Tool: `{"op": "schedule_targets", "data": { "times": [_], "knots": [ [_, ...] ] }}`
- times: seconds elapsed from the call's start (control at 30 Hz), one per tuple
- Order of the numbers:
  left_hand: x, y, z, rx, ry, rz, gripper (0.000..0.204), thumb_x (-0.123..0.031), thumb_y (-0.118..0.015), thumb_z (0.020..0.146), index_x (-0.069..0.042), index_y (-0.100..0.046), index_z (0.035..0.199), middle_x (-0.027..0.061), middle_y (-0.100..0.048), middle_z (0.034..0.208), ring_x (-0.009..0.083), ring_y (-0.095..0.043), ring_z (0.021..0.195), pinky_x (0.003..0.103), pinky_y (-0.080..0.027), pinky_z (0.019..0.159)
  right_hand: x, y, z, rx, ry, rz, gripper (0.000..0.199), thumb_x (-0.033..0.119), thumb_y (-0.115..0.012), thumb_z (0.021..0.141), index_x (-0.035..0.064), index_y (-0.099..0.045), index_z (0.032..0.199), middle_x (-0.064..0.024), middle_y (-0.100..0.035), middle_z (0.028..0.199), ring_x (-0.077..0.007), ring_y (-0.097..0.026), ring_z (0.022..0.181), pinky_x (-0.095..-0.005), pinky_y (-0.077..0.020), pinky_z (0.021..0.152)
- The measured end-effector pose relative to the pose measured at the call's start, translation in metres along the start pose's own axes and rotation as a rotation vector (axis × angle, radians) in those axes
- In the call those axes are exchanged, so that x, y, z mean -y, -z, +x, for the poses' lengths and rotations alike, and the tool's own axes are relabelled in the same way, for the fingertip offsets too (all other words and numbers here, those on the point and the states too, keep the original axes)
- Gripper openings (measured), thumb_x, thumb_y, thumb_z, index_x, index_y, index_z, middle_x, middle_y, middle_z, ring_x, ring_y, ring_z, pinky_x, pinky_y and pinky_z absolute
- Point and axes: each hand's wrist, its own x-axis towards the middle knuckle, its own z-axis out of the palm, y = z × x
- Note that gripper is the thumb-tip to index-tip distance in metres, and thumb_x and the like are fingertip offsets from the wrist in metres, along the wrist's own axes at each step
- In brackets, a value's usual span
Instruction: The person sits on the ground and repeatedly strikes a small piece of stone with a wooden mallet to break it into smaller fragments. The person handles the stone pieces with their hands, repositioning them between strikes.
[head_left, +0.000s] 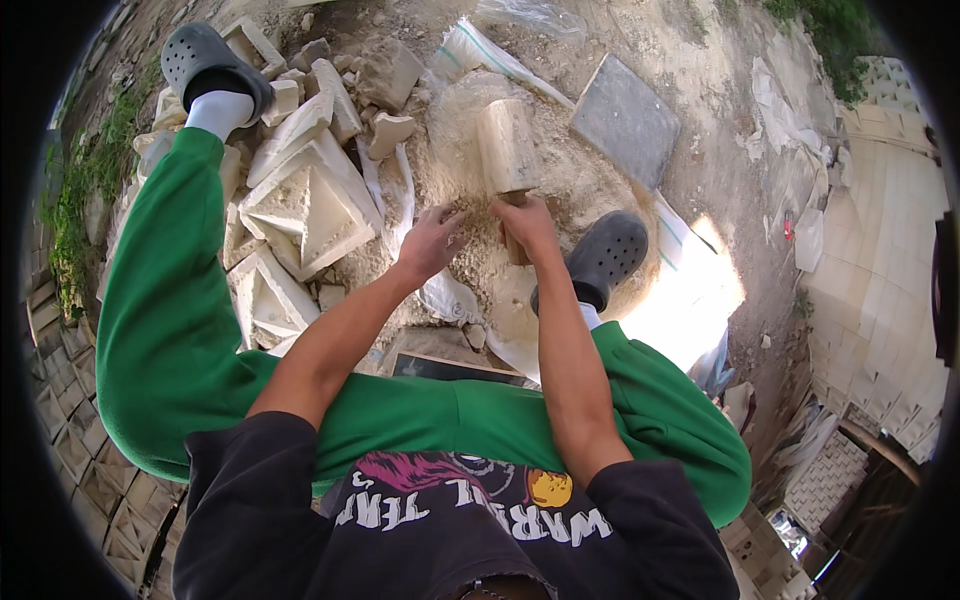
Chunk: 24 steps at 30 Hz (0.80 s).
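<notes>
My right hand (525, 222) is closed around the handle of a wooden mallet (507, 148). The mallet's thick, pale, dusty head points away from me, over a heap of crushed cream-coloured powder (455, 135). To its left, my left hand (432, 242) hovers by the powder, holding nothing I can see, its fingers loosely bent and apart. Broken plaster-like mould pieces (310, 205) with raised triangular faces are piled left of that hand. A white sack (447, 298) lies partly beneath the rubble and powder.
A grey square slab (627, 122) lies beyond my right foot, which wears a grey clog (607, 250). My other clog (215, 70) rests at the rubble's far left. Stacked patterned blocks (75, 420) stand at left; pale panels (870, 200) line the right.
</notes>
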Motion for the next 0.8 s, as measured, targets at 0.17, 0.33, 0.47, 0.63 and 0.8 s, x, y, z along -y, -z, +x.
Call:
{"op": "schedule_targets", "data": {
  "times": [0.17,0.33,0.47,0.63,0.8],
  "knots": [
    [-0.007,-0.023,-0.013,0.038,-0.027,0.206,0.058,-0.027,-0.074,0.086,-0.02,-0.054,0.14,0.021,-0.039,0.142,0.0385,-0.046,0.128,0.047,-0.05,0.099,0.0,-0.003,0.0,0.047,-0.014,0.029,0.027,0.028,-0.072,0.077,0.0026,-0.072,0.086,-0.0083,-0.067,0.063,-0.0189,-0.066,0.053,-0.0338,-0.0509,0.053],
    [-0.01,-0.026,0.001,0.198,0.037,0.131,0.036,-0.01,-0.065,0.084,-0.008,-0.065,0.12,0.0243,-0.054,0.122,0.0388,-0.056,0.116,0.047,-0.055,0.085,0.002,-0.004,0.001,0.008,-0.026,-0.004,0.026,0.027,-0.072,0.078,0.0021,-0.072,0.087,-0.0082,-0.067,0.064,-0.0192,-0.066,0.053,-0.0338,-0.0514,0.053],
    [-0.003,-0.035,0.008,0.201,0.004,0.198,0.021,-0.005,-0.062,0.082,-0.005,-0.073,0.099,0.0219,-0.064,0.101,0.0366,-0.066,0.096,0.046,-0.056,0.079,0.004,0.0,0.001,0.031,-0.034,0.074,0.025,0.024,-0.072,0.078,0.0013,-0.071,0.086,-0.008,-0.066,0.064,-0.019,-0.065,0.053,-0.0345,-0.0513,0.052],
    [0.006,-0.013,0.03,0.357,0.334,-0.152,0.027,-0.017,-0.077,0.075,-0.01,-0.078,0.102,0.0154,-0.073,0.083,0.0301,-0.07,0.074,0.037,-0.057,0.074,0.015,0.015,-0.008,0.008,-0.091,0.157,0.024,0.021,-0.075,0.076,-0.0002,-0.07,0.086,-0.0089,-0.065,0.065,-0.0191,-0.064,0.053,-0.0342,-0.0512,0.05],
    [0.027,-0.001,0.072,0.2,0.518,-0.644,0.032,-0.024,-0.085,0.076,-0.004,-0.079,0.1,0.0064,-0.073,0.075,0.0143,-0.068,0.066,0.028,-0.052,0.064,0.011,0.026,-0.007,-0.097,-0.161,0.335,0.027,0.02,-0.076,0.076,-0.0031,-0.067,0.086,-0.01,-0.064,0.068,-0.0204,-0.063,0.054,-0.0346,-0.0515,0.049]
  ]
}}
